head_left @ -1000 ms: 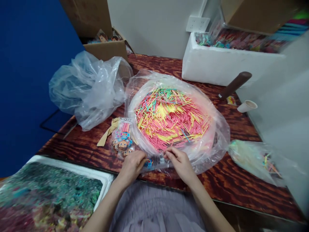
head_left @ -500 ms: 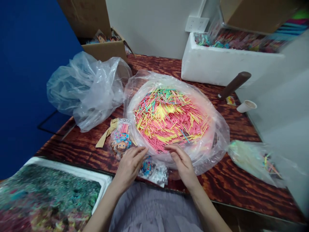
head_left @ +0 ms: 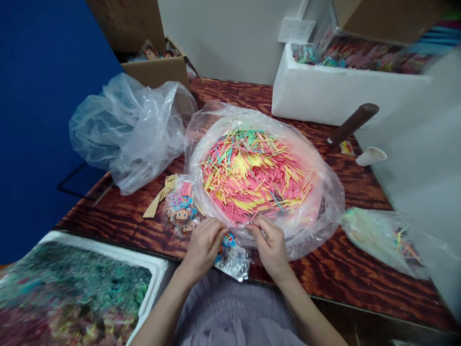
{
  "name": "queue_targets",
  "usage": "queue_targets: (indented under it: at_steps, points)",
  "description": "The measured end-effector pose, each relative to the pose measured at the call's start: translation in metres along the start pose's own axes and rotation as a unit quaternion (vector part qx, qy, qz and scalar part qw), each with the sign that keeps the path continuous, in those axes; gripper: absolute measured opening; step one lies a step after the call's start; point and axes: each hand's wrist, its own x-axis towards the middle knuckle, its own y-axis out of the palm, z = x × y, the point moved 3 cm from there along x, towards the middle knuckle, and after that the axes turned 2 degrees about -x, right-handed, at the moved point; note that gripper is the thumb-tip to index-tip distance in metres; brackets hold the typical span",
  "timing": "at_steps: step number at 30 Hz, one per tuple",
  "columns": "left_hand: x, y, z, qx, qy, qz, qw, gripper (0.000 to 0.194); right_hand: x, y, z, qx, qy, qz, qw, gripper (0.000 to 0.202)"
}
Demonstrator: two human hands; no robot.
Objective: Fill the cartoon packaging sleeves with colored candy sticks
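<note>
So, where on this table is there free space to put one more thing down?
Bare wood lies between the stick-filled bag and the white foam box, and along the near right edge. Crowded: around both hands, the small packet and the packet pile.

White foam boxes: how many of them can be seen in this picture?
2. One white foam box stands at the table's far right, by the wall. The other foam box is at the near left, below the table edge, partly cut off by the frame.

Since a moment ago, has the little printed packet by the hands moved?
Yes. The printed packet has dropped nearer the table edge, away from the bowl of sticks.
</note>
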Motion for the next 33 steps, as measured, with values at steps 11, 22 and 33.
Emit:
queue_targets:
  at_steps: [11, 22, 33]
  points:
    - [-0.027, 0.002, 0.001, -0.154, -0.103, -0.001, 0.983, 0.026, -0.019, 0.011, 0.012, 0.007, -0.046, 0.076, 0.996, 0.026]
    - [-0.039, -0.002, 0.014, -0.126, -0.108, -0.036, 0.985, 0.023, 0.029, 0.017, -0.032, -0.142, 0.028, 0.096, 0.985, 0.022]
    - [-0.043, -0.004, 0.033, -0.129, -0.141, -0.046, 0.981, 0.026, 0.047, 0.055, -0.021, -0.500, -0.066, 0.180, 0.844, 0.014]
